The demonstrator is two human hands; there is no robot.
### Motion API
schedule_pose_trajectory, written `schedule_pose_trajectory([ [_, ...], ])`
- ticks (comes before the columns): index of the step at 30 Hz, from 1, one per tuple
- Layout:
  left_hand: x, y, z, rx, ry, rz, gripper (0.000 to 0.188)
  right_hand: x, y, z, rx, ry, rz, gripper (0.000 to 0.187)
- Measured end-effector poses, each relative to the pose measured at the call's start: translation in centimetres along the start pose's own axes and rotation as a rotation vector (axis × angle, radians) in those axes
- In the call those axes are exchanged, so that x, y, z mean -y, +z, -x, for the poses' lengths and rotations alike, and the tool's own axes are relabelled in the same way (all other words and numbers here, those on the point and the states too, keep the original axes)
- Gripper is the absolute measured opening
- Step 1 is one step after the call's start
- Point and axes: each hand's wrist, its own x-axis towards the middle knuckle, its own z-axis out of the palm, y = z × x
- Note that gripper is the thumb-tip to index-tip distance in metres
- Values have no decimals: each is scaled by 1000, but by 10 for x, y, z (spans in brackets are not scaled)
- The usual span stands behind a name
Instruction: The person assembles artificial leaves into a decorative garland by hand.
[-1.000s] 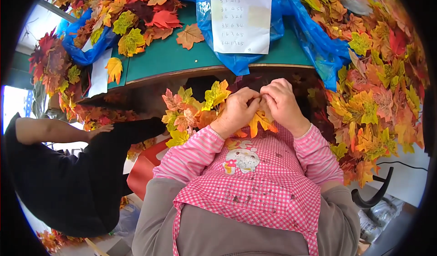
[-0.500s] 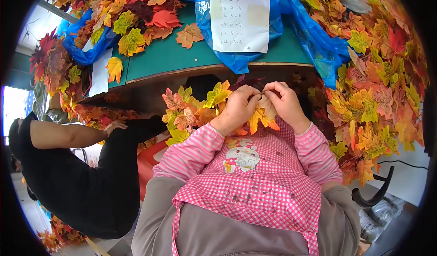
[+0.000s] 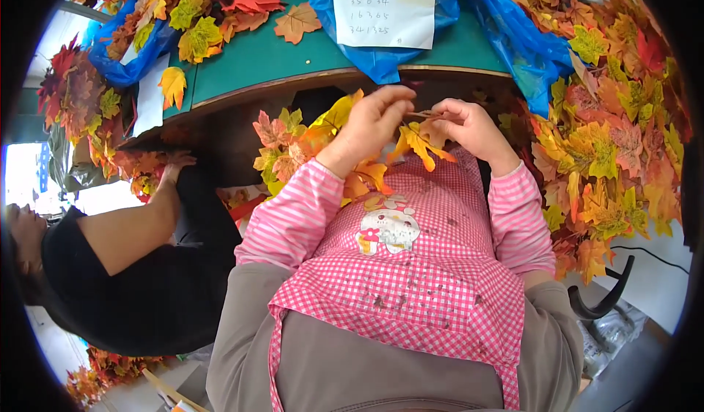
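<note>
My left hand (image 3: 372, 122) is closed, with its thumb and fingers pinched on a thin brownish stem or cord (image 3: 421, 114). My right hand (image 3: 478, 132) pinches the other end of that strand, and a pale tan leaf lies partly hidden under its fingers. Below the strand hangs a yellow-orange artificial maple leaf (image 3: 422, 145). A string of artificial maple leaves (image 3: 273, 157), pink, yellow-green and orange, trails out to the left behind my left hand and wrist. My fingers hide where the leaves join the strand.
A green table (image 3: 253, 67) stands ahead, bearing leaf piles, blue plastic bags (image 3: 488, 42) and a handwritten paper sheet (image 3: 385, 16). Thick leaf bunches (image 3: 605, 155) hang at the right. A co-worker in black (image 3: 132, 280) sits close at the left, one hand (image 3: 176, 166) near red leaves.
My hands have drawn slightly apart, exposing the strand between them. The co-worker has leaned and reached a hand toward the leaves at the left. The table sits higher in the picture.
</note>
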Motion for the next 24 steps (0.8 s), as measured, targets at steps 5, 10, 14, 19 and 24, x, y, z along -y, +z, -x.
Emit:
schedule_pose_trajectory([
  [5,-6,-15,-1,-80,-17,225,30,-6,-2,-3,-46,-4,28,13],
  [10,0,-16,1,-75,-5,150,30,-10,-1,-2,-62,-12,-7,13],
  [14,4,-15,2,-74,-19,177,28,-16,-2,-2,-70,-18,-19,11],
  [19,11,-14,5,-79,-6,156,25,-12,-1,2,-82,23,-40,11],
  [24,8,-13,7,-78,-25,126,23,-12,0,3,-95,23,-27,11],
])
